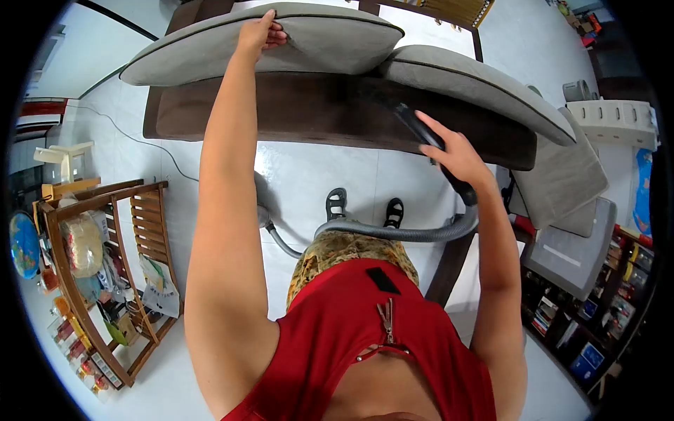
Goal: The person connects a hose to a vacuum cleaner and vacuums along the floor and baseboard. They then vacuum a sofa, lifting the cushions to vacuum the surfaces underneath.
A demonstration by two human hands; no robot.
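My left hand (262,35) pinches the upper edge of a large grey back cushion (330,43) on the sofa. That cushion is tilted up from the dark brown sofa seat (302,109). Around the black handle of a vacuum cleaner hose (421,130) my right hand (456,154) is closed. The handle's far end reaches toward the seat near the gap between the cushions, where its tip is dark and hard to make out. From the handle, a grey ribbed hose (400,233) curves across in front of my body. A second grey cushion (477,81) leans on the right.
At left stands a wooden slatted rack (151,221) with bags and jars. A thin cable (140,140) runs over the white floor (309,165). On the right are more grey cushions (562,168), a grey case (570,245) and a dark shelf (562,323).
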